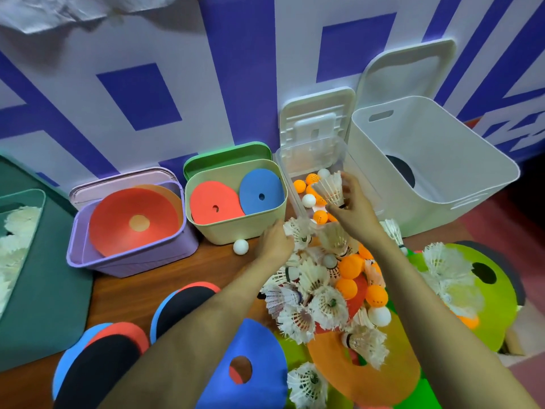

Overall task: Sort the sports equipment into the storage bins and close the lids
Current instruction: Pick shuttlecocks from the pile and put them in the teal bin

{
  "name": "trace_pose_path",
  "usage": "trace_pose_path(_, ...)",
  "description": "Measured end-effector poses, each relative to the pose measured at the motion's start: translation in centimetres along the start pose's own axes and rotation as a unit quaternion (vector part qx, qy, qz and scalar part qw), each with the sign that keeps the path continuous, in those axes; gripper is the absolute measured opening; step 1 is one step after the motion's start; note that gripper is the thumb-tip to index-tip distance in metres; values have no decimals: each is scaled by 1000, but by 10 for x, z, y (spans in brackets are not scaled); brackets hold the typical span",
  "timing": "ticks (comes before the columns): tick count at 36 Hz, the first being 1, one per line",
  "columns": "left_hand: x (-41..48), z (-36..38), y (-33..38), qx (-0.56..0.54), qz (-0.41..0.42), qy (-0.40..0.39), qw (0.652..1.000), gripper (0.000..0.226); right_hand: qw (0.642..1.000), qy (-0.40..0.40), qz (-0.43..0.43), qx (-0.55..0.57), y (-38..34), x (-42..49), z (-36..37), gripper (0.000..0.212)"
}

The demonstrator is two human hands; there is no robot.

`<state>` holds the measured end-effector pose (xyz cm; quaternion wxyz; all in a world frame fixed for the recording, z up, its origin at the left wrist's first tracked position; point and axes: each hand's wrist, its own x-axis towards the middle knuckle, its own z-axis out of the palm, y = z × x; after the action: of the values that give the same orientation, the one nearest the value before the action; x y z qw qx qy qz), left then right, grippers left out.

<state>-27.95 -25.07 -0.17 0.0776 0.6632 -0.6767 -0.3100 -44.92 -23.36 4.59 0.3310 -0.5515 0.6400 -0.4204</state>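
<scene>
At centre right the right hand pinches a shuttlecock by its base above the clear bin of balls. The left hand touches the pile, but I cannot tell its grip. Best carry it by the cork to the teal bin, far left, feathers uncrushed.
</scene>
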Motion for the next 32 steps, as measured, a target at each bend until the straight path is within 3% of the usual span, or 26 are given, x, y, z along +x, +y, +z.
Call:
trace_pose_path(7,-4,-22,5,-99,33,86,991,10,992,-34,72,-94,5,44,3,65)
trace_pose_path(9,-8,-33,2,-134,65,117,982,11,981,-65,72,-165,8,55,3,63)
trace_pose_path(11,-8,-45,1,-142,99,155,973,16,953,-93,54,-282,13,66,6,54)
trace_pose_path(14,-3,-59,5,-116,127,191,967,11,880,-128,58,-455,9,73,9,33)
trace_pose_path(17,4,-63,8,-99,148,204,963,3,835,-167,60,-520,-3,69,14,10)
trace_pose_path(19,6,-63,10,-101,155,206,961,3,825,-163,47,-540,-4,69,15,13)
trace_pose_path(21,7,-63,9,-113,154,210,959,4,840,-146,43,-521,-1,69,15,19)
trace_pose_path(24,6,-66,3,-140,150,233,951,7,897,-63,30,-437,1,63,11,24)
trace_pose_path(28,4,-81,-12,-174,136,294,930,9,979,44,-4,-199,-25,37,16,29)
trace_pose_path(32,-11,-114,-35,-212,110,372,897,10,999,-4,-46,-2,-61,10,54,30)
